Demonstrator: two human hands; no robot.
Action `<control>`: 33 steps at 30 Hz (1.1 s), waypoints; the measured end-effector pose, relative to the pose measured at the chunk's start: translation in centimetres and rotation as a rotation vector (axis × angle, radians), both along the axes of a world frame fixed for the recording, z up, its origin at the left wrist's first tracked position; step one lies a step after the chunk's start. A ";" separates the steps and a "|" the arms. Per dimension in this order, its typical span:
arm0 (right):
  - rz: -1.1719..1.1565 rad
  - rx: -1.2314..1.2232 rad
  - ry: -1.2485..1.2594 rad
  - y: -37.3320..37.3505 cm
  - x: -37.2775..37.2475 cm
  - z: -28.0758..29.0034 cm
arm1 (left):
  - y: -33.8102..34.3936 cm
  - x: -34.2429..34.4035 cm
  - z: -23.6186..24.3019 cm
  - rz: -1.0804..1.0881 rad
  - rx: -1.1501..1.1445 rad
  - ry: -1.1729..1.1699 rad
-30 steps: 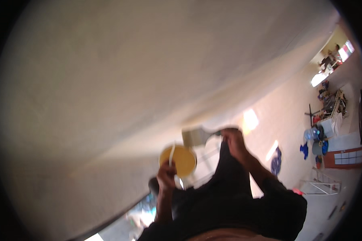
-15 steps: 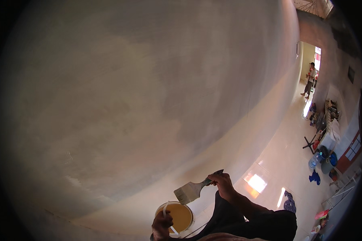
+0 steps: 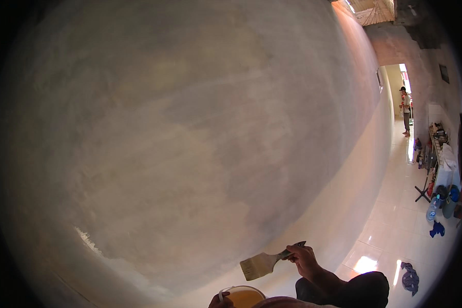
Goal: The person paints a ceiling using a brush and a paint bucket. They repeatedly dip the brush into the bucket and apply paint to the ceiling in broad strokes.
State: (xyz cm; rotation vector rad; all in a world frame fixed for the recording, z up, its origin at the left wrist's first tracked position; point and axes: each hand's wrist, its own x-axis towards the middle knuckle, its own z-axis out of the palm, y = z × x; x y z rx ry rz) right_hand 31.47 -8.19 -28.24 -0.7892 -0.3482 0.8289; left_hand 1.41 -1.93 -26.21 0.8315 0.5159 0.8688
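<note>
Brush (image 3: 260, 266) in closed right hand (image 3: 302, 258), bucket (image 3: 245, 287) lower down in closed left hand (image 3: 220, 301).

Our right hand (image 3: 304, 258) is raised in front of us and closed in a grip, with the fingers bent and their tips toward our left. From there, our bare right forearm (image 3: 327, 281) slopes down and to the right into a dark sleeve (image 3: 367, 288), the elbow bent. Our left hand (image 3: 220, 301) sits lower, cut off by the bottom edge, its fingers apparently curled as well. The 2 hands are apart, the right one higher.
</note>
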 end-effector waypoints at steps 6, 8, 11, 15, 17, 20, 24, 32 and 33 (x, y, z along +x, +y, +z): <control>-0.009 -0.017 -0.045 0.1 0.1 -0.4 | 1.8 -0.2 -1.8 -0.049 -0.055 -0.082; -0.024 -0.010 -0.083 0.4 0.2 -0.4 | 5.8 0.0 -4.4 -0.036 0.015 0.133; -0.053 -0.006 -0.123 0.5 0.3 -0.7 | 4.9 -0.4 -1.4 -0.045 0.008 0.070; -0.089 -0.058 -0.253 0.6 0.4 -0.1 | 3.6 1.7 1.2 0.118 -0.213 0.120; -0.041 -0.046 -0.326 1.6 0.6 -0.9 | 3.8 1.4 0.2 0.165 -0.254 0.115; -0.068 -0.131 -0.563 2.0 0.6 0.3 | 4.1 1.1 -0.7 0.148 -0.195 0.167; -0.167 -0.221 -0.847 0.3 0.1 1.6 | 3.3 1.2 -1.2 0.059 -0.219 0.187; 0.143 -0.083 -0.900 -0.2 -2.2 2.9 | -0.6 1.5 -1.1 0.094 -0.117 0.235; 0.164 -0.096 -0.949 0.4 -2.9 2.2 | -0.1 1.1 -1.6 0.088 -0.104 0.237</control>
